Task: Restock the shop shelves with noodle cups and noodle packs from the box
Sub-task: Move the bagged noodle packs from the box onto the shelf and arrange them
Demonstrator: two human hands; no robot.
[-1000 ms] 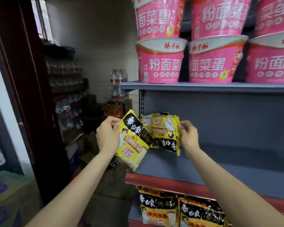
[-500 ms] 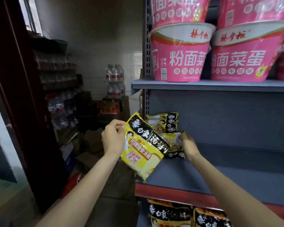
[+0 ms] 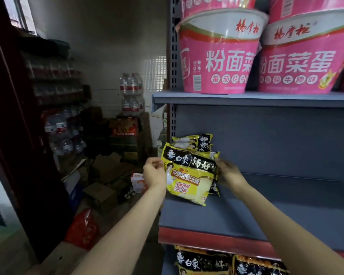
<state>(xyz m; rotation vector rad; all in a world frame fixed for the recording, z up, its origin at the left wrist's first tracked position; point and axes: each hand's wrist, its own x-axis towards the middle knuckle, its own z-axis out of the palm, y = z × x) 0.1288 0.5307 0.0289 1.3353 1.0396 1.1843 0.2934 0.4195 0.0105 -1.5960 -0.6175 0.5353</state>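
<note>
Pack (image 3: pixel 188 175), 白象 label, perhaps two-handed

grey middle shelf (image 3: pixel 266 213) with red front edge, bearing yellow noodle packs (image 3: pixel 193 142) stacked at its left end, just behind the left grip (image 3: pixel 154 173). upper shelf (image 3: pixel 246 98), above both grips, bears pink noodle cups (image 3: pixel 218 56). lower shelf, below the grips, bears further packs (image 3: pixel 203 262).
</note>
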